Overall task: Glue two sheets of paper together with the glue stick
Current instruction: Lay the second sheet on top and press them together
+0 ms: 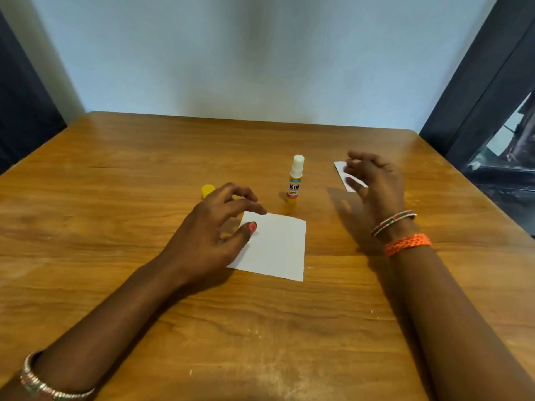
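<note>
A white square sheet of paper lies flat on the wooden table in the middle. My left hand hovers over its left edge with fingers loosely spread, thumb over the paper, holding nothing. An uncapped glue stick stands upright just behind the sheet, its white glue extended. Its yellow cap sits to the left, partly hidden by my left fingers. A second white sheet lies at the back right, mostly covered by my right hand, which is spread above it; contact with the paper is unclear.
A pale wall stands right behind the table's far edge. Dark curtains hang at both sides, with a window at the right. Bare wood stretches toward me in the foreground.
</note>
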`<state>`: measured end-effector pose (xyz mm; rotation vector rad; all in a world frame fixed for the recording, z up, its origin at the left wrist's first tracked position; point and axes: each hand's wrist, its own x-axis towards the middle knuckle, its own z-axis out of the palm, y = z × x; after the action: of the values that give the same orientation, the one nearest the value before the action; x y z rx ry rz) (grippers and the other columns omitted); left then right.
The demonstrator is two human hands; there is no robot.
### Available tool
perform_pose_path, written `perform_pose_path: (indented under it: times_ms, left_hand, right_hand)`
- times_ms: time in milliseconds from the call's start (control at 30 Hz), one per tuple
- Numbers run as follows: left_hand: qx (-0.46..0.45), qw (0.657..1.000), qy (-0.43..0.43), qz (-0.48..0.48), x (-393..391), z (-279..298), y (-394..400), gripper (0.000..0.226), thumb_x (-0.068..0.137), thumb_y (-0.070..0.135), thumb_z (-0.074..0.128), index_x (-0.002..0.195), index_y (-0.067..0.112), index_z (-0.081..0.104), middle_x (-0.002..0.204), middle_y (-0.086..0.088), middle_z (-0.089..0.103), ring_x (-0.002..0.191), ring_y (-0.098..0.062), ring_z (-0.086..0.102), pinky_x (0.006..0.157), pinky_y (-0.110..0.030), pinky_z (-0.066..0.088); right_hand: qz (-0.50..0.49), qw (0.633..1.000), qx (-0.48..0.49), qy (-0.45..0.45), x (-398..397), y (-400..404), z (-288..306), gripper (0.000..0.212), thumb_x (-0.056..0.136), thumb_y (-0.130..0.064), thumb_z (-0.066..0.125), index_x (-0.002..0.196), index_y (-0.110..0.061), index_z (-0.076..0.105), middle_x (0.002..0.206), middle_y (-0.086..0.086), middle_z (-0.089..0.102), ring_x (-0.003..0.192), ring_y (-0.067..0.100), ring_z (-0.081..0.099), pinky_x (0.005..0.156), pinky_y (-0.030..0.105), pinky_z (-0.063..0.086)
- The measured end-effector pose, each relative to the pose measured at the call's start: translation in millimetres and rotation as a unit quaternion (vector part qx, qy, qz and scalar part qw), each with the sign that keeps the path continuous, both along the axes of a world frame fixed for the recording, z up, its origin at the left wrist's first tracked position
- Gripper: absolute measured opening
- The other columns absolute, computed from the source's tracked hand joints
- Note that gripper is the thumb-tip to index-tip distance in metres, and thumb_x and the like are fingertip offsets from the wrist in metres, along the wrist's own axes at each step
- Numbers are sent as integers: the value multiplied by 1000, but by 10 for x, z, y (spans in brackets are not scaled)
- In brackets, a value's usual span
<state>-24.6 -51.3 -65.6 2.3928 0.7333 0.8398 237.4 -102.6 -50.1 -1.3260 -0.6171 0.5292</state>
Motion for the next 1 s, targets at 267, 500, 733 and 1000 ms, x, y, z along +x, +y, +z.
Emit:
perform_pose_path:
  times_ms: [267, 500, 733, 1000]
  left_hand:
    - [-3, 995, -44, -90, 458, 168, -158, 27, 84, 29, 54, 110, 33, 59, 98, 27, 56, 93, 3, 51, 75, -9, 38]
    - [-4, 991, -76, -112, 1003, 159, -226, 27, 84, 22, 53, 109, 25, 63, 96, 17, 60, 91, -1, 54, 70, -15, 43]
    - [-6, 990, -105, -96, 1035, 92, -242, 24, 84, 15, 54, 101, 30, 63, 96, 16, 62, 92, -4, 58, 70, -26, 51]
    - [-143, 973, -107, -144, 969, 104, -288, 19, 92, 29, 46, 101, 33, 62, 79, 10, 66, 79, -6, 61, 63, -20, 48]
  right_hand:
    - [-161, 856, -374, -319, 757, -124, -396, 58, 84, -48, 55, 125, -7, 53, 126, 17, 55, 115, 35, 49, 97, 51, 43]
    - [-149, 786, -464, -381, 743, -4, -359, 63, 82, -57, 52, 120, -7, 57, 133, 21, 44, 124, 37, 39, 98, 49, 36]
    - [-172, 851, -368, -333, 707, -38, -357, 38, 82, -40, 62, 112, -16, 66, 123, 13, 59, 117, 34, 47, 97, 51, 41]
    - [-165, 923, -223, -267, 477, -235, -187, 23, 84, -27, 63, 93, -6, 64, 92, 11, 63, 78, 19, 53, 54, 23, 37]
